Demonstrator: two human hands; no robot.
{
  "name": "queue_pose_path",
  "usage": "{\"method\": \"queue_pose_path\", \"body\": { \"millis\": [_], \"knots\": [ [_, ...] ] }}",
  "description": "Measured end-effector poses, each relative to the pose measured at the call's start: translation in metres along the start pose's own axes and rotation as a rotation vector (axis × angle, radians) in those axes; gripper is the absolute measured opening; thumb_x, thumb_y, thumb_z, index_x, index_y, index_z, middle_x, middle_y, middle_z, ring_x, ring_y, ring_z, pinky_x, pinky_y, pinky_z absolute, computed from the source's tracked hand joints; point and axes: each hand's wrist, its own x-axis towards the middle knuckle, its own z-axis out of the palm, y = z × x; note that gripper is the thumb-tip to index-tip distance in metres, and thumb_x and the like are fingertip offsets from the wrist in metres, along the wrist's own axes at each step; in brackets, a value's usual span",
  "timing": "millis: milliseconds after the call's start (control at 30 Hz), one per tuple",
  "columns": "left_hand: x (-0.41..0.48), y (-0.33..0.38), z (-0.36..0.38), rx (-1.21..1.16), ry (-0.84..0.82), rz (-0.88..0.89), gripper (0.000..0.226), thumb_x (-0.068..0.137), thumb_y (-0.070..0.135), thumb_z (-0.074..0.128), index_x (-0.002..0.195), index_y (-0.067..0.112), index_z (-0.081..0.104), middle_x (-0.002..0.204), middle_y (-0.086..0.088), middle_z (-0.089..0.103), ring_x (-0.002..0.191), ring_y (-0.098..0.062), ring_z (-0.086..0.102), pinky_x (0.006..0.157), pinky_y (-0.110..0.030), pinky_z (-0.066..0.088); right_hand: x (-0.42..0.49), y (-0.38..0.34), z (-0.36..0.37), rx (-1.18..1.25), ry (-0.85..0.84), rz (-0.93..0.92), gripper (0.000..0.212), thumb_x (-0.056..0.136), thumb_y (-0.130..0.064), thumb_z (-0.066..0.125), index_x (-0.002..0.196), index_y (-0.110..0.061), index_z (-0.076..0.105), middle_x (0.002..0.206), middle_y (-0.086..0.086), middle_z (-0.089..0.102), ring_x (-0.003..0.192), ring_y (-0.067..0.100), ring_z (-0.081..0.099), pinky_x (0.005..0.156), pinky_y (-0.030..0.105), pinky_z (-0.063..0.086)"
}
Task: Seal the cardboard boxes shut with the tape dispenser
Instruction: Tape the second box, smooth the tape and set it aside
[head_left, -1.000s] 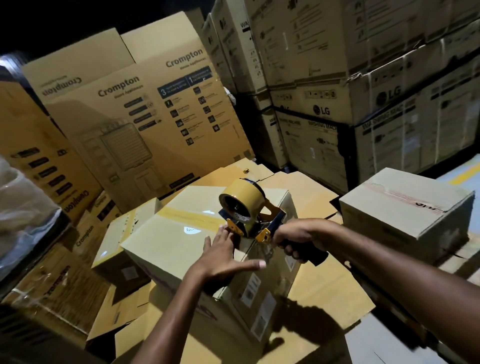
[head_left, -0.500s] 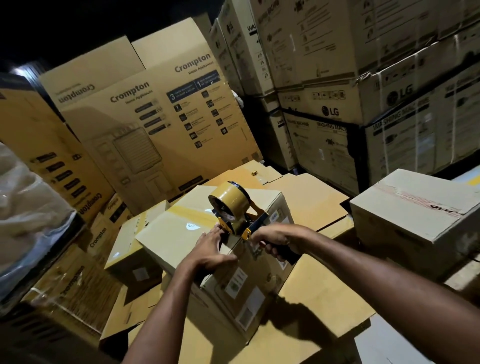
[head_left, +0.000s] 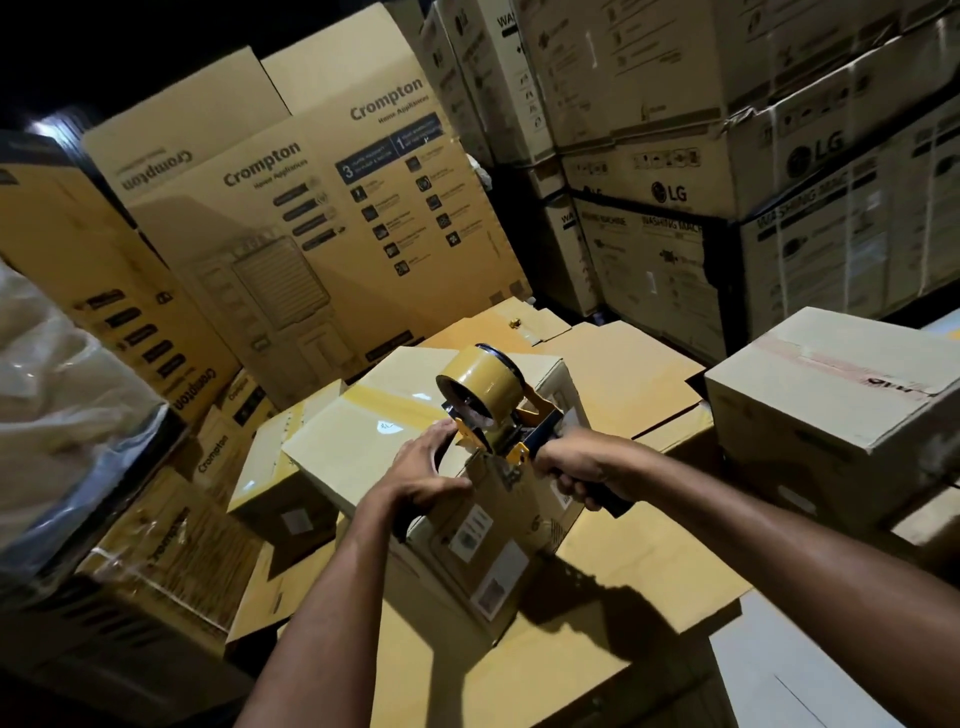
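A small cardboard box (head_left: 358, 447) sits in the centre, with a strip of brown tape running across its top. My right hand (head_left: 574, 465) grips the dark handle of the tape dispenser (head_left: 488, 395), whose brown tape roll stands at the box's near top edge. My left hand (head_left: 423, 470) rests on the near corner of the box, fingers straight and reaching up to the dispenser's front end, thumb out along the box edge. White labels show on the box's near side.
A sealed box (head_left: 841, 410) with red-printed tape stands at the right. Flattened cardboard sheets (head_left: 634, 566) lie under and around the centre box. Tall Crompton cartons (head_left: 332, 223) lean behind, LG cartons (head_left: 727, 171) are stacked at the back right, and a plastic-wrapped bundle (head_left: 57, 405) is at the left.
The dispenser has moved slightly left along the box's near edge. My left hand has slid up from the box corner so its fingertips reach the dispenser's front.
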Motion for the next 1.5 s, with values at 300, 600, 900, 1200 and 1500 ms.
{"method": "queue_pose_path", "body": {
  "millis": [300,600,900,1200,1500],
  "knots": [
    [0.011,-0.009,0.004,-0.015,0.021,0.023,0.125,0.055,0.077,0.073,0.162,0.034,0.025,0.17,0.012,0.015,0.157,-0.015,0.015,0.127,-0.054,0.013,-0.028,0.044,-0.013,0.061,0.003,0.035,0.014,0.092,-0.016,0.06,0.08,-0.018,0.053,0.053,-0.006,0.044,0.042,0.01,0.035,0.046,0.023,0.03],
    [0.006,-0.006,0.006,-0.036,0.019,0.013,0.125,0.054,0.079,0.072,0.161,0.037,0.023,0.171,0.01,0.013,0.157,-0.021,0.014,0.126,-0.06,0.014,-0.019,0.049,-0.014,0.036,-0.046,0.05,0.008,0.091,-0.015,0.058,0.087,-0.017,0.052,0.058,-0.005,0.045,0.045,0.009,0.037,0.048,0.023,0.034],
    [0.013,-0.009,0.005,-0.04,0.023,0.052,0.127,0.054,0.079,0.068,0.162,0.031,0.023,0.171,0.007,0.013,0.157,-0.018,0.012,0.126,-0.059,0.011,-0.016,0.071,-0.016,-0.026,-0.049,0.054,0.005,0.092,-0.012,0.059,0.096,-0.012,0.057,0.063,-0.002,0.049,0.046,0.009,0.043,0.047,0.023,0.04],
    [0.016,-0.018,0.011,0.017,0.071,0.087,0.124,0.055,0.081,0.059,0.162,0.029,0.025,0.171,0.005,0.014,0.157,-0.019,0.013,0.126,-0.058,0.011,0.018,0.092,0.018,0.249,-0.071,0.172,0.017,0.092,-0.017,0.062,0.076,-0.017,0.057,0.054,-0.004,0.046,0.042,0.011,0.039,0.045,0.022,0.032],
    [0.025,-0.001,0.015,0.176,0.062,0.0,0.123,0.071,0.069,0.078,0.165,0.021,0.014,0.173,0.002,0.006,0.159,-0.02,0.009,0.126,-0.057,0.01,0.015,0.093,0.042,0.772,-0.3,0.255,0.037,0.087,-0.012,0.055,0.057,-0.026,0.04,0.047,-0.009,0.035,0.034,0.008,0.027,0.038,0.021,0.025]
  ]
}}
